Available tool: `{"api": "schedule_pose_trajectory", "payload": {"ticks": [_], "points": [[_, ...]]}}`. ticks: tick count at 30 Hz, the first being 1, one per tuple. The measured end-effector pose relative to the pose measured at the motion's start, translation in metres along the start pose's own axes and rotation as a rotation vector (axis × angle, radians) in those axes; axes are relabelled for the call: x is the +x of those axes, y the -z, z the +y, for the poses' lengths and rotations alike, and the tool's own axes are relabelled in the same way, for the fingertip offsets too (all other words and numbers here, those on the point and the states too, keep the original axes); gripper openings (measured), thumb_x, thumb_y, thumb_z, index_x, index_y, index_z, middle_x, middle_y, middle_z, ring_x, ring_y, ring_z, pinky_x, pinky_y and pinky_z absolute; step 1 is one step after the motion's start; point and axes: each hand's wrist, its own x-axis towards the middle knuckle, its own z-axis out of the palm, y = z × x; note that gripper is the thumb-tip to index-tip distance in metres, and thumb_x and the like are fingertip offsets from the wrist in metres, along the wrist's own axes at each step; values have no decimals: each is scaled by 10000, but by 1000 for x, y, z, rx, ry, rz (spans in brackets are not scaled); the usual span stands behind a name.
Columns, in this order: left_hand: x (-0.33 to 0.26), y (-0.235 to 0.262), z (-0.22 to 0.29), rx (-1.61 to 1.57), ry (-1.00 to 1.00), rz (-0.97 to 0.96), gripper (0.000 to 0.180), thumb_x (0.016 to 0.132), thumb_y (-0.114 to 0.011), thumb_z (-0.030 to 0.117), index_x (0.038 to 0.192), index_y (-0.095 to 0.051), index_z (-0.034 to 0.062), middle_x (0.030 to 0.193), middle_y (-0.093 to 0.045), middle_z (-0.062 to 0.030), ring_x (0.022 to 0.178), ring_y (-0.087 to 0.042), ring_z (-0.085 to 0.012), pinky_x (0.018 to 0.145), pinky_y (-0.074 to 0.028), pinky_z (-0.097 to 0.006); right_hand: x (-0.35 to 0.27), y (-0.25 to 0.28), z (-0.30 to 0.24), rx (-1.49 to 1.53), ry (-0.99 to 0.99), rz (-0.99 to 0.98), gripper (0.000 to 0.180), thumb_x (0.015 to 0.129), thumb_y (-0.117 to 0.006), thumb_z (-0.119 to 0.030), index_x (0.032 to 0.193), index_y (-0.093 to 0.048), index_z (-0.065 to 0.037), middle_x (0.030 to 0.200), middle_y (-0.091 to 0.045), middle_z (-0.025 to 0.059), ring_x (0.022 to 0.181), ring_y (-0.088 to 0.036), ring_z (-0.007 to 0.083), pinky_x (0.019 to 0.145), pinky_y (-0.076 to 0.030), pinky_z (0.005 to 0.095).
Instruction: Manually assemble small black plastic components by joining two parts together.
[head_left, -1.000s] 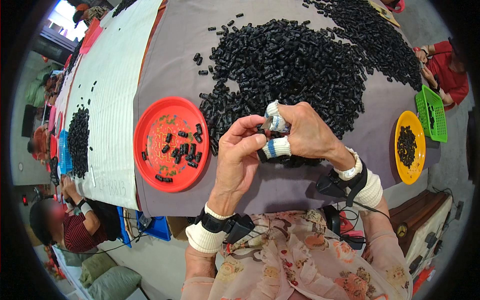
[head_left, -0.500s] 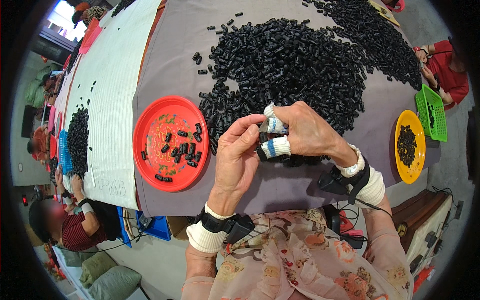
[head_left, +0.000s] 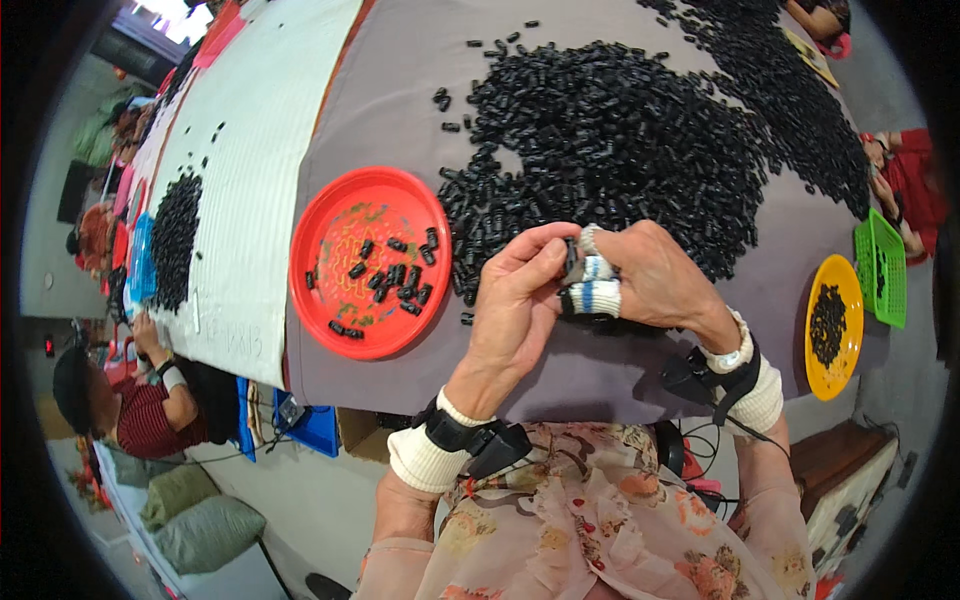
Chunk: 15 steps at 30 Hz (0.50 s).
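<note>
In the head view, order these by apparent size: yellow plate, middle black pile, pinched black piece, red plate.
1. Middle black pile
2. Red plate
3. Yellow plate
4. Black piece at left hand

A heap of parts (head_left: 620, 140) lies on the table (head_left: 390, 100), right of a plate (head_left: 328, 235).

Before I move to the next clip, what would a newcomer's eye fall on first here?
Probably the big black heap in the middle of the grey cloth. Next, the red plate to its left, with scattered black pieces on it. Nearer the wearer, the left fingers pinch a dark piece beside the right hand.
</note>
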Motion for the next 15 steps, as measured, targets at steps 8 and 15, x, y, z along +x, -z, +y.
{"api": "schedule_pose_trajectory", "payload": {"ticks": [8,15], "points": [[3,42,22,-166,-82,61,203,889,-519,127,1067,-528,29,874,-553,-75,713,-515,-140,665,-458,-301,3,0,-6,115,-117,60,299,676,-730,-203,718,-537,22,539,-529,139,454,-514,237,467,-402,334],[-8,80,47,-277,-188,168,184,878,-545,131,1034,-571,37,858,-581,-67,708,-520,-150,653,-452,-297,0,-3,3,171,-272,56,242,692,-713,-182,753,-577,9,568,-501,21,506,-444,98,487,-381,262]]}}
